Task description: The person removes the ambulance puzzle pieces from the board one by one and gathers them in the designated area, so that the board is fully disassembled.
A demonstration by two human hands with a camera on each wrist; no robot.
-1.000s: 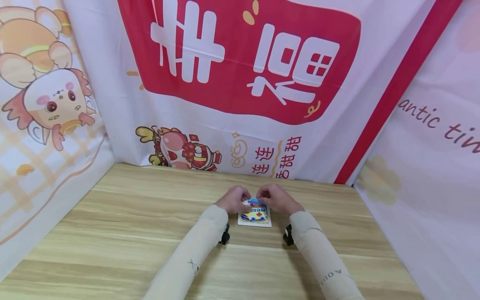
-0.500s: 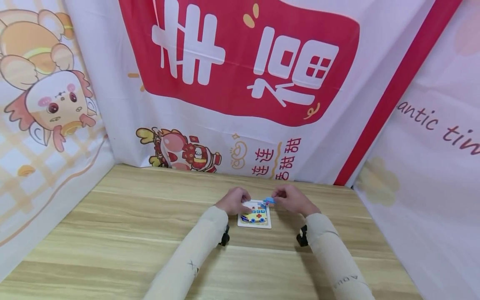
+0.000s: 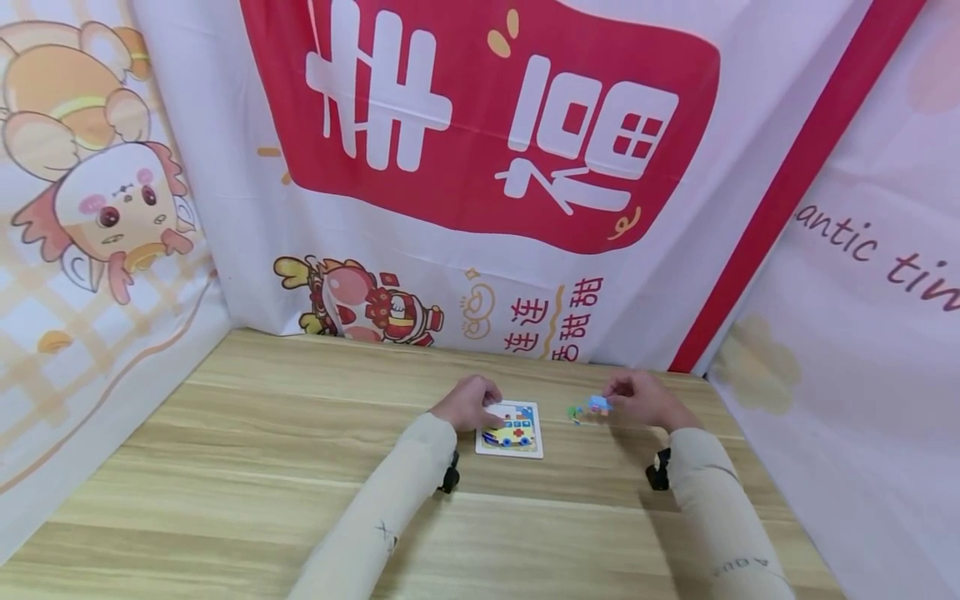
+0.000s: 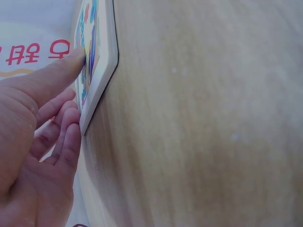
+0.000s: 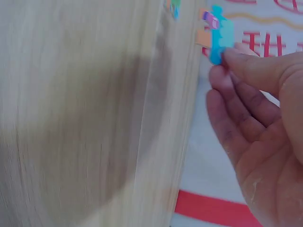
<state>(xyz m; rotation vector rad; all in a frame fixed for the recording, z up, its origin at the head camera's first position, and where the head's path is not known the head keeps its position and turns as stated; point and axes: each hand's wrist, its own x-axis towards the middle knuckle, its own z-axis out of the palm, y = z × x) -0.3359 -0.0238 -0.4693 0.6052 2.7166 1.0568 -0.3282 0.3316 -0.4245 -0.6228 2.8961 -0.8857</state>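
A small square jigsaw puzzle board (image 3: pixel 517 447) with a white rim and a yellow ambulance picture lies flat on the table. My left hand (image 3: pixel 469 403) grips its left edge; in the left wrist view the thumb presses on the picture and the fingers lie along the side. Part of the board's upper area looks white and bare. To the right, my right hand (image 3: pixel 643 398) pinches a blue puzzle piece (image 5: pixel 221 35) with pink and orange parts between thumb and fingertips, just above the tabletop. A small greenish puzzle piece (image 3: pixel 574 413) rests between the board and that hand.
The wood-grain table (image 3: pixel 300 467) ends at a hanging cloth backdrop (image 3: pixel 420 250) close behind both hands. Printed cloth also hangs at the left (image 3: pixel 150 350) and right (image 3: pixel 825 358) sides. Dark wrist cameras (image 3: pixel 658 472) sit below the wrists.
My right hand has lifted the blue piece off the board's top and carried it to the right. The greenish piece has come into sight. My left hand has stayed on the board.
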